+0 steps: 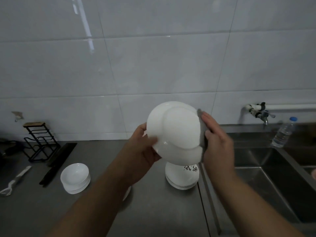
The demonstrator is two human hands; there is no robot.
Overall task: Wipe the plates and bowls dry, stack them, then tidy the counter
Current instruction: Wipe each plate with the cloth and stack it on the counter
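Observation:
A white plate (176, 132) is held up on edge above the counter, its underside toward me. My left hand (142, 144) grips its left rim, thumb on the underside. My right hand (217, 141) presses a grey cloth (201, 132) flat against the plate's right edge, fingers straight. Below the plate stands a stack of upturned white bowls (182, 177) with black markings. A stack of small white bowls (76, 177) sits upright to the left. Part of another white dish (127, 194) peeks out from under my left forearm.
The steel counter (153, 211) runs left; a sink (273, 182) lies at the right under a wall tap (259, 112). A water bottle (283, 132) stands behind the sink. At the left are a black wire rack (40, 141), dark chopsticks (56, 163) and a utensil (15, 180).

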